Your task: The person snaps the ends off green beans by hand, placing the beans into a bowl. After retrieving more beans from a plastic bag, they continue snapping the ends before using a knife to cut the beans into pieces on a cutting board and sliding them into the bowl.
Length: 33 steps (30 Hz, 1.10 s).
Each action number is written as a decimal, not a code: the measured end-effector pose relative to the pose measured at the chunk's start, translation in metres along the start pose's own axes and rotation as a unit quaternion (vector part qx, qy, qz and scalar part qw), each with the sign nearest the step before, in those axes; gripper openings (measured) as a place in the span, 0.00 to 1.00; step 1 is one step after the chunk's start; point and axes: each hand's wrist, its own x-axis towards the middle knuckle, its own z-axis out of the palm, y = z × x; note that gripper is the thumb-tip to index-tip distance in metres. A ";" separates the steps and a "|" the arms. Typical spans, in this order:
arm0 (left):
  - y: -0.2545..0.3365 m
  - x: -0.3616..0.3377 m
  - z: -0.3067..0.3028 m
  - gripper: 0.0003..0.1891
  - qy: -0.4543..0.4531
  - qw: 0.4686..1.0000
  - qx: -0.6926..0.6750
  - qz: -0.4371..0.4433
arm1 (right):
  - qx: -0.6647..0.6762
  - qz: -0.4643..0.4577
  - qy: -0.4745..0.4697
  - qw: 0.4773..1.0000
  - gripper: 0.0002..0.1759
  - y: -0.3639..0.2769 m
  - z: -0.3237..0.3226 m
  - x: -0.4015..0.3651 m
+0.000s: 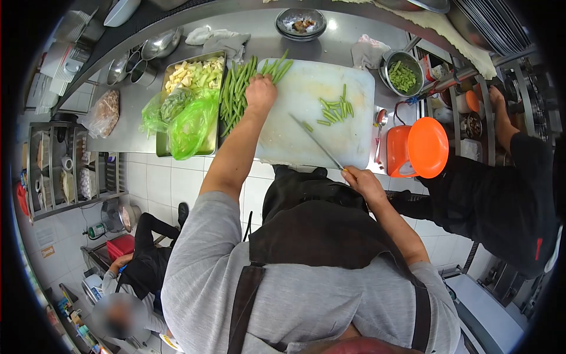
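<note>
My right hand grips a kitchen knife by its handle, the blade lying out over the white cutting board. At the board's left edge my left hand is closed on long green beans, their ends poking out beyond the fingers. More whole green beans are piled just left of that hand. Short cut bean pieces lie on the right half of the board, and one small piece is beside the blade.
Left of the beans, a metal tray holds chopped vegetables and a green plastic bag. A metal bowl of cut beans and an orange scale stand on the right. Stacked bowls sit behind. Two other people are nearby.
</note>
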 end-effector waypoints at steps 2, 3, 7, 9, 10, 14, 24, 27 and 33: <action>-0.003 -0.005 0.002 0.12 0.018 1.000 -0.011 0.023 | 0.026 0.063 0.008 0.998 0.18 0.002 0.001 -0.002; -0.005 -0.007 0.002 0.12 0.018 0.999 -0.010 0.025 | 0.037 0.063 0.035 0.997 0.19 0.011 0.003 -0.003; -0.015 -0.012 0.003 0.12 0.045 0.997 -0.058 0.026 | 0.090 0.105 0.065 0.988 0.22 0.021 -0.001 -0.011; -0.022 -0.014 0.008 0.12 0.041 0.997 -0.053 0.025 | 0.095 0.114 0.061 0.987 0.23 0.019 -0.002 -0.014; -0.026 -0.015 0.010 0.10 0.044 0.997 -0.046 0.046 | 0.091 0.112 0.065 0.987 0.23 0.019 -0.002 -0.015; -0.033 -0.020 0.004 0.08 0.038 0.995 -0.063 0.062 | 0.082 0.057 0.109 0.989 0.23 0.029 0.008 -0.015; 0.015 -0.083 -0.028 0.13 -0.215 0.943 -0.235 0.098 | 0.081 0.088 0.074 0.990 0.22 0.027 0.006 -0.015; 0.043 -0.100 -0.023 0.13 -0.269 0.926 -0.229 0.131 | 0.082 0.101 0.074 0.989 0.22 0.024 0.003 -0.015; 0.046 -0.096 0.000 0.14 -0.175 0.945 -0.245 0.126 | 0.089 0.093 0.085 0.988 0.20 0.020 -0.001 -0.018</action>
